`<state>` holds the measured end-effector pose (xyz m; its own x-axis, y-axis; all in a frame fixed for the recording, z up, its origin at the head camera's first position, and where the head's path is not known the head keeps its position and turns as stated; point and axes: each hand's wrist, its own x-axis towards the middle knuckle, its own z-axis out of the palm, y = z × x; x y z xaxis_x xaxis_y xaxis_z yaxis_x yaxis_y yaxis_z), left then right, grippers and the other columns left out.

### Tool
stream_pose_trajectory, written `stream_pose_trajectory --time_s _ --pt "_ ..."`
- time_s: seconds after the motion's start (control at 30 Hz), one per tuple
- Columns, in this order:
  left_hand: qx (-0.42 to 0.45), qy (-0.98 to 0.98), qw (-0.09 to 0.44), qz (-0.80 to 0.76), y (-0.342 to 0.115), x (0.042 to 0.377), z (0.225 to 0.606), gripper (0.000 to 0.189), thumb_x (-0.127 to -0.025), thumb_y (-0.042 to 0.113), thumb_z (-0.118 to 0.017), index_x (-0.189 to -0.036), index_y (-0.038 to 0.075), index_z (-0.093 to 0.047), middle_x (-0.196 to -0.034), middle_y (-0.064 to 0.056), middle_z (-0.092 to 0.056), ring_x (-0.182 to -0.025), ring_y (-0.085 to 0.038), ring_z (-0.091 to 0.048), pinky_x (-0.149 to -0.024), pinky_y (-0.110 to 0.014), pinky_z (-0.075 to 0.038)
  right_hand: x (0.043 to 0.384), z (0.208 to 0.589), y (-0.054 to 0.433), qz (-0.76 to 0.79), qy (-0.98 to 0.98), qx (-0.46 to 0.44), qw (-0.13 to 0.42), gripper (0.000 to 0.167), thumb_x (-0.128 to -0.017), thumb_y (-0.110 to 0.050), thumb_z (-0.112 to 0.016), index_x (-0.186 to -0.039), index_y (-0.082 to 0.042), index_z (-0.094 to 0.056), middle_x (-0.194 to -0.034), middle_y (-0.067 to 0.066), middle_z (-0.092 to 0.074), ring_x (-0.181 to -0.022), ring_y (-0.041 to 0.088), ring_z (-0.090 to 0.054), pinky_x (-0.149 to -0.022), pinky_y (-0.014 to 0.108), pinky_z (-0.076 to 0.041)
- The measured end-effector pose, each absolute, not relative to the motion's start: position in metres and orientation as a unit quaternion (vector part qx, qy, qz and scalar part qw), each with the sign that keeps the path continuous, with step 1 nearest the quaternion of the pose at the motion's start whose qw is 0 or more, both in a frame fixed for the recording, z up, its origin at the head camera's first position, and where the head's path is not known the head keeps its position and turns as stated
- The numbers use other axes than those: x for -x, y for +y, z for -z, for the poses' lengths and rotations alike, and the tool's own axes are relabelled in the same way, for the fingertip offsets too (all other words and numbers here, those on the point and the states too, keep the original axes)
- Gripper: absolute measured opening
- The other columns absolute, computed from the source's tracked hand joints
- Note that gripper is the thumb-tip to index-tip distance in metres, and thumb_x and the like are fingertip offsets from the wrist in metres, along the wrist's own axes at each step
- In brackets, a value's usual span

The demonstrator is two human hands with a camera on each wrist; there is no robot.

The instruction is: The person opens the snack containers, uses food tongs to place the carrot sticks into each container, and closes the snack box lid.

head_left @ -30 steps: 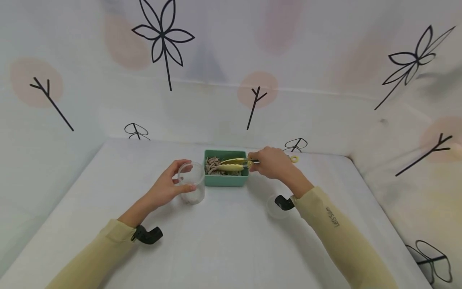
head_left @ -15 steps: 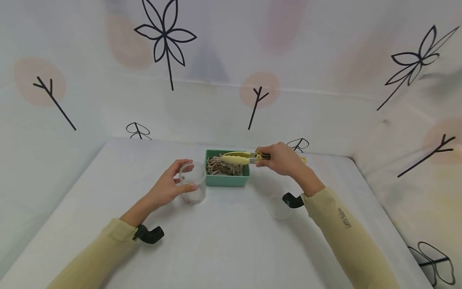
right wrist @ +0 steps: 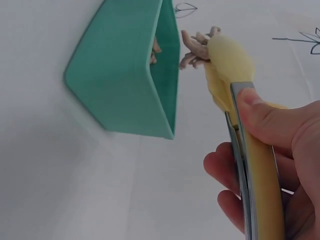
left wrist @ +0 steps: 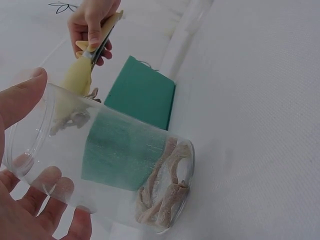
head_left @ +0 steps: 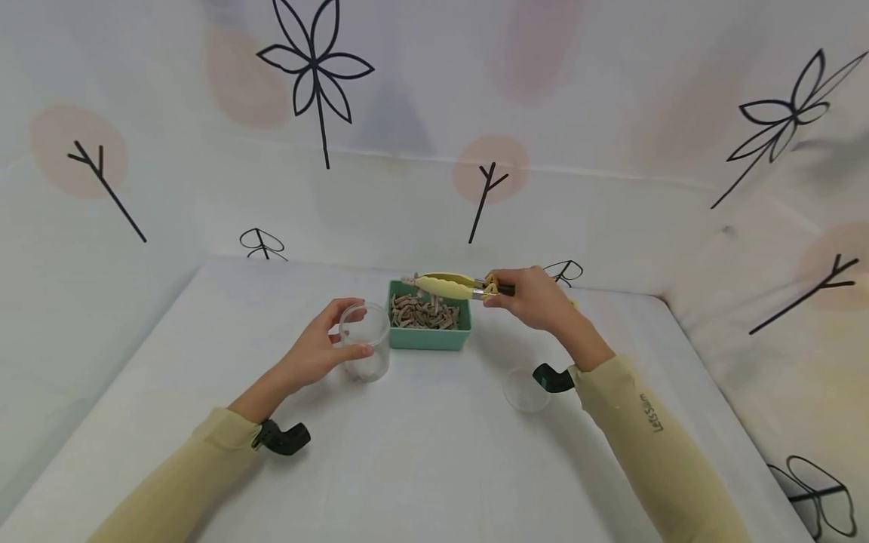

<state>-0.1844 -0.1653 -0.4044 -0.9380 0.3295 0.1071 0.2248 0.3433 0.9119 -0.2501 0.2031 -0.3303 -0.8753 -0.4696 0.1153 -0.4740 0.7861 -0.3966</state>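
My left hand (head_left: pixel 324 337) holds a clear plastic jar (head_left: pixel 366 354) upright on the table. In the left wrist view several brownish-grey strips (left wrist: pixel 170 200) lie at the bottom of the jar. My right hand (head_left: pixel 532 298) grips yellow tongs (head_left: pixel 448 286) above a green rectangular box (head_left: pixel 429 339). Several short strips (right wrist: pixel 196 47) stick out from between the tong heads in the right wrist view. More of the same strips (head_left: pixel 421 313) fill the lower part of the box, which stands just right of the jar.
A round clear lid (head_left: pixel 526 391) lies on the white table (head_left: pixel 434 460) below my right wrist. Behind the table rises a patterned cloth wall (head_left: pixel 400 204).
My right hand has lifted the tongs out of the box, with strips between their heads. It has also shifted a little right. The left hand and jar stay nearly in place.
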Motion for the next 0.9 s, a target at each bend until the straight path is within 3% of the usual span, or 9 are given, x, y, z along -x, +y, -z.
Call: stream_pose_trajectory --time_s 0.27,0.47,0.9 --pt "-0.172 0.82 0.046 -0.545 -0.164 0.184 0.403 0.078 -0.087 0.024 -0.08 -0.149 0.01 -0.035 -0.148 -0.015 -0.046 -0.14 -0.03 -0.037 -0.108 -0.062 -0.033 0.244 0.319 0.199 -0.287 -0.924 -0.251 0.024 0.03 -0.09 -0.02 -0.076 -0.116 -0.007 -0.07 -0.096 0.004 -0.072 -0.075 0.019 -0.058 -0.066 0.033 -0.05" --pt "-0.166 0.821 0.049 -0.543 -0.165 0.185 0.403 0.077 -0.086 0.026 -0.08 -0.148 0.014 -0.037 -0.148 -0.012 -0.048 -0.14 -0.029 -0.037 -0.109 -0.061 -0.034 0.237 0.315 0.185 -0.346 -0.899 -0.267 0.029 0.031 -0.09 -0.017 -0.076 -0.118 -0.006 -0.07 -0.098 0.004 -0.072 -0.078 0.018 -0.061 -0.069 0.034 -0.053" --pt "-0.157 0.821 0.054 -0.546 -0.164 0.184 0.403 0.078 -0.086 0.027 -0.081 -0.148 0.015 -0.036 -0.149 -0.011 -0.046 -0.14 -0.028 -0.038 -0.109 -0.06 -0.034 0.239 0.323 0.176 -0.348 -0.898 -0.269 0.03 0.031 -0.09 -0.017 -0.076 -0.119 -0.007 -0.07 -0.099 0.004 -0.073 -0.078 0.016 -0.063 -0.068 0.032 -0.054"
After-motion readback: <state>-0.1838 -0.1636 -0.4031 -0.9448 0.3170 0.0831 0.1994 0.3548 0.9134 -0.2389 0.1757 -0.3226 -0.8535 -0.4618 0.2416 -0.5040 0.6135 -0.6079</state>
